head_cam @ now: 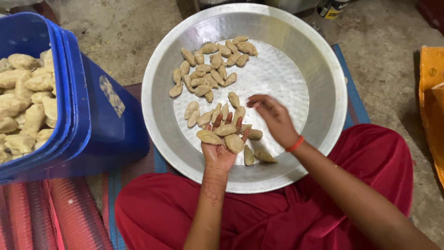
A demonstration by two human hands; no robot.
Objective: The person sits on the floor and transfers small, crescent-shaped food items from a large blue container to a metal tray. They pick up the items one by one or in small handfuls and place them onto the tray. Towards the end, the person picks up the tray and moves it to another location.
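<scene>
Red-clothed knees [259, 217] frame a wide steel basin [319, 88] on the floor. Over it the left hand [221, 148] lies palm up, fingers [229, 119] spread, cradling 3 dough pieces [226, 130]. Right hand [274, 115] hangs palm down, fingers [255, 103] loosely curled, gripping nothing visible.

Round tray [323, 78]: hammered, dully shining metal; tub [99, 120]: smooth glossy blue plastic; dumplings [208, 76]: matt pale dough; floor [388, 60]: rough concrete

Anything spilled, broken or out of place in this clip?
Nothing stands out. The dough pieces lie inside the metal tray, a few rest on the open left hand, and the blue tub stands upright with its pieces inside.
</scene>
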